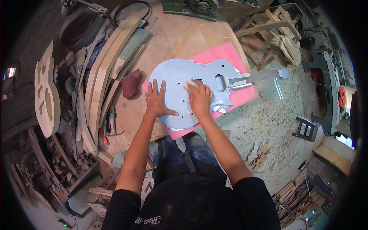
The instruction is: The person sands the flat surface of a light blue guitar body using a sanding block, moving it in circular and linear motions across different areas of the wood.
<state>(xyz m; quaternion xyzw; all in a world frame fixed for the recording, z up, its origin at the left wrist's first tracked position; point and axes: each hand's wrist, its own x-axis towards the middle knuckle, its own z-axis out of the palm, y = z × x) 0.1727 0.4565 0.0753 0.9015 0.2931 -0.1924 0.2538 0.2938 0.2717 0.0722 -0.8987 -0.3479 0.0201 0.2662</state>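
A pale blue-grey electric guitar body (pixel 172 73) lies flat, its neck (pixel 264 76) pointing right, with white paper wrapped about the neck joint. Under it is a pink foam sheet (pixel 218 53). My left hand (pixel 155 101) rests on the body's left end, fingers spread and holding nothing. Over the middle of the body, my right hand (pixel 201 100) is closed on a small pale pad (pixel 190 84), pressed to the painted face; the fingers partly hide it. A bent reddish-brown sheet of sandpaper (pixel 131 83) lies to the left of the guitar.
Long wooden strips (pixel 101 80) and an unpainted guitar body (pixel 47 94) stand at the left. Hand tools (pixel 112 122) lie near the wooden table's (pixel 180 32) left front edge. A green machine (pixel 195 8) sits at the back. Wood scraps (pixel 268 27) fill a rack at the right rear.
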